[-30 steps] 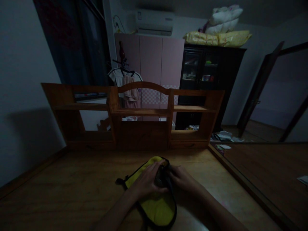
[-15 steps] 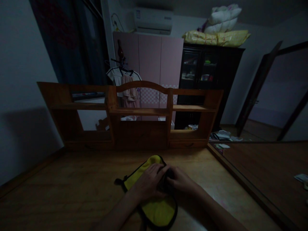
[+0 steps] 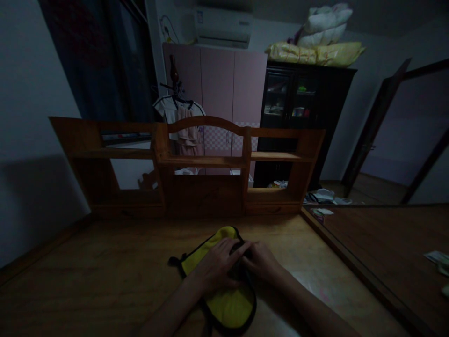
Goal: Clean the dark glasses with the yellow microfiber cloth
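A yellow cloth with black edging and a small dark loop at its left corner lies on the wooden desk top. My left hand rests across its middle, with the fingers curled over a dark, bunched part of it. My right hand meets it from the right, fingers closed on the dark edge close to my left fingertips. Dim light and the overlapping fingers hide exactly what lies between the two hands.
A wooden shelf unit runs along the desk's back edge. On the right, a raised wooden rail separates the desk from a lower brown surface with papers. A white wall closes off the left.
My right hand has shifted slightly, its fingers now closer against the left fingertips at the cloth's dark edge. The cloth stays in nearly the same place; the view tilts a little.
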The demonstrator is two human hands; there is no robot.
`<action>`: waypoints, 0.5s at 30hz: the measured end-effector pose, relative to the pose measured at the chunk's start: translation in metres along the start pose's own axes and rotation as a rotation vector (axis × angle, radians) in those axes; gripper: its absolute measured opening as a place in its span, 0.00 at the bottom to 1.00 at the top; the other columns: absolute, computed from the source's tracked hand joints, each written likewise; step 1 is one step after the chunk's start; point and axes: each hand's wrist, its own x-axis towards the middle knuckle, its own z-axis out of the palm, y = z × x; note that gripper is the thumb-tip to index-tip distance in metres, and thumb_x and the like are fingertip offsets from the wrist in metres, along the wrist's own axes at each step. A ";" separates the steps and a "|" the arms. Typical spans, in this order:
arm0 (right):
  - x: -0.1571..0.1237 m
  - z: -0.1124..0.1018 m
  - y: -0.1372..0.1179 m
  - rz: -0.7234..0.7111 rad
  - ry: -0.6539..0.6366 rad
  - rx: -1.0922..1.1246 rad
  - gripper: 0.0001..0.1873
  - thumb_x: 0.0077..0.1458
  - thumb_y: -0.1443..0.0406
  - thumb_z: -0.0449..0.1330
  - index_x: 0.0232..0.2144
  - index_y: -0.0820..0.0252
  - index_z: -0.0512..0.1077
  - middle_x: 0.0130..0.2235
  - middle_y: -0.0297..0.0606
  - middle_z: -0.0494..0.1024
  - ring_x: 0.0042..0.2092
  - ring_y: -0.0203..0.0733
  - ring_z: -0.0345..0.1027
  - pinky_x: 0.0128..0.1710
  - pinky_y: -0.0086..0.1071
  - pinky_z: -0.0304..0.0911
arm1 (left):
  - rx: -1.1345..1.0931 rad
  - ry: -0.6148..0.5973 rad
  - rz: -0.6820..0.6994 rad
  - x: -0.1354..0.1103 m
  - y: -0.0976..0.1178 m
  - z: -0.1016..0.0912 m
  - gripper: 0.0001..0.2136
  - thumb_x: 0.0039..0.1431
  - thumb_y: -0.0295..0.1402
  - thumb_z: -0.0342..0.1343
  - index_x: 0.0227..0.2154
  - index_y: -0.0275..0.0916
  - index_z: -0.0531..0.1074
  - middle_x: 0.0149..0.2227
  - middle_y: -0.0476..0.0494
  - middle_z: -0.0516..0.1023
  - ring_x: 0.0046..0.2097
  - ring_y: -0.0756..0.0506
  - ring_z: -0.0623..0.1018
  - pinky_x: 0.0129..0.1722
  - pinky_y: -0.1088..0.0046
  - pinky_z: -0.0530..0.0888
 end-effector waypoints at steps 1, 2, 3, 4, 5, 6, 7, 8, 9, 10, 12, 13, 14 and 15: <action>0.000 0.000 0.000 0.002 0.007 -0.027 0.14 0.58 0.62 0.55 0.42 0.63 0.75 0.40 0.47 0.82 0.40 0.48 0.76 0.38 0.32 0.63 | -0.013 0.000 -0.003 0.000 0.000 0.000 0.53 0.39 0.36 0.72 0.66 0.49 0.45 0.59 0.37 0.63 0.58 0.33 0.66 0.59 0.51 0.64; 0.000 0.000 -0.001 0.005 0.015 -0.048 0.14 0.59 0.62 0.54 0.41 0.63 0.76 0.39 0.47 0.82 0.40 0.48 0.76 0.38 0.31 0.63 | -0.024 0.000 -0.007 0.000 0.000 0.000 0.53 0.38 0.35 0.72 0.66 0.49 0.46 0.59 0.37 0.63 0.58 0.33 0.66 0.58 0.51 0.64; 0.000 0.000 -0.001 0.006 0.018 -0.061 0.15 0.60 0.61 0.53 0.41 0.63 0.76 0.39 0.47 0.82 0.39 0.47 0.76 0.37 0.31 0.63 | -0.034 0.003 -0.012 0.000 0.000 0.000 0.53 0.38 0.35 0.73 0.66 0.50 0.46 0.59 0.37 0.63 0.58 0.33 0.66 0.58 0.52 0.65; -0.001 0.000 -0.002 0.006 0.016 -0.069 0.15 0.61 0.61 0.52 0.40 0.63 0.76 0.38 0.47 0.82 0.39 0.47 0.76 0.37 0.31 0.63 | -0.042 0.007 -0.017 0.000 0.000 0.000 0.53 0.38 0.35 0.73 0.65 0.50 0.46 0.59 0.37 0.63 0.58 0.33 0.66 0.58 0.52 0.65; -0.001 -0.001 -0.002 0.003 0.011 -0.073 0.15 0.61 0.61 0.52 0.40 0.63 0.76 0.38 0.47 0.82 0.38 0.47 0.76 0.36 0.31 0.63 | -0.049 0.011 -0.023 0.000 0.000 0.000 0.53 0.38 0.35 0.73 0.65 0.50 0.47 0.59 0.37 0.63 0.58 0.33 0.66 0.57 0.52 0.65; -0.001 -0.002 -0.002 -0.001 0.005 -0.073 0.15 0.62 0.61 0.51 0.39 0.63 0.76 0.38 0.47 0.82 0.38 0.46 0.76 0.36 0.31 0.62 | -0.054 0.016 -0.028 0.000 0.000 0.000 0.53 0.38 0.35 0.73 0.65 0.50 0.47 0.58 0.38 0.64 0.57 0.33 0.67 0.57 0.52 0.66; -0.001 -0.002 -0.003 -0.004 0.001 -0.071 0.15 0.62 0.62 0.51 0.39 0.63 0.76 0.38 0.47 0.82 0.38 0.46 0.76 0.36 0.31 0.62 | -0.060 0.020 -0.032 0.000 0.000 0.000 0.52 0.38 0.35 0.72 0.65 0.50 0.47 0.58 0.38 0.64 0.57 0.33 0.67 0.57 0.52 0.66; -0.001 -0.003 -0.003 -0.006 -0.003 -0.067 0.15 0.61 0.63 0.50 0.39 0.63 0.76 0.38 0.47 0.82 0.38 0.46 0.76 0.36 0.31 0.62 | -0.067 0.021 -0.034 0.001 0.000 0.000 0.52 0.39 0.35 0.72 0.65 0.51 0.47 0.58 0.38 0.64 0.57 0.34 0.67 0.57 0.53 0.66; -0.001 -0.004 -0.003 -0.004 -0.004 -0.062 0.15 0.61 0.63 0.50 0.39 0.63 0.76 0.38 0.47 0.82 0.38 0.46 0.76 0.36 0.31 0.62 | -0.074 0.023 -0.033 0.001 0.000 0.000 0.52 0.40 0.35 0.72 0.65 0.51 0.47 0.58 0.38 0.64 0.57 0.34 0.67 0.56 0.52 0.66; -0.001 -0.005 -0.003 -0.001 -0.003 -0.055 0.15 0.61 0.64 0.50 0.39 0.63 0.75 0.38 0.47 0.82 0.38 0.46 0.75 0.36 0.31 0.62 | -0.080 0.026 -0.032 0.001 0.001 -0.001 0.51 0.40 0.36 0.71 0.65 0.51 0.47 0.58 0.39 0.64 0.57 0.34 0.67 0.56 0.52 0.66; -0.001 -0.006 -0.003 0.006 -0.001 -0.042 0.14 0.59 0.65 0.51 0.39 0.63 0.75 0.38 0.46 0.81 0.39 0.46 0.74 0.37 0.31 0.62 | -0.089 0.036 -0.034 0.001 0.001 -0.001 0.50 0.42 0.38 0.71 0.65 0.51 0.47 0.58 0.39 0.64 0.57 0.34 0.67 0.56 0.52 0.66; -0.002 -0.006 -0.003 0.011 0.001 -0.040 0.14 0.59 0.65 0.51 0.39 0.64 0.75 0.38 0.46 0.81 0.39 0.46 0.74 0.38 0.32 0.61 | -0.090 0.039 -0.036 0.001 0.001 0.000 0.49 0.42 0.38 0.70 0.65 0.51 0.47 0.58 0.39 0.64 0.57 0.34 0.67 0.56 0.52 0.66; -0.002 -0.007 -0.004 0.015 0.002 -0.037 0.13 0.58 0.65 0.51 0.38 0.64 0.75 0.38 0.46 0.81 0.38 0.46 0.74 0.37 0.32 0.61 | -0.090 0.040 -0.037 0.001 0.000 0.000 0.49 0.42 0.38 0.70 0.65 0.51 0.47 0.58 0.39 0.63 0.57 0.34 0.67 0.56 0.52 0.66; -0.002 -0.007 -0.004 0.016 -0.001 -0.029 0.13 0.58 0.65 0.51 0.38 0.64 0.75 0.37 0.45 0.81 0.38 0.46 0.73 0.37 0.32 0.61 | -0.091 0.039 -0.037 0.000 0.000 0.001 0.50 0.42 0.38 0.71 0.65 0.51 0.46 0.58 0.39 0.63 0.57 0.34 0.67 0.56 0.53 0.66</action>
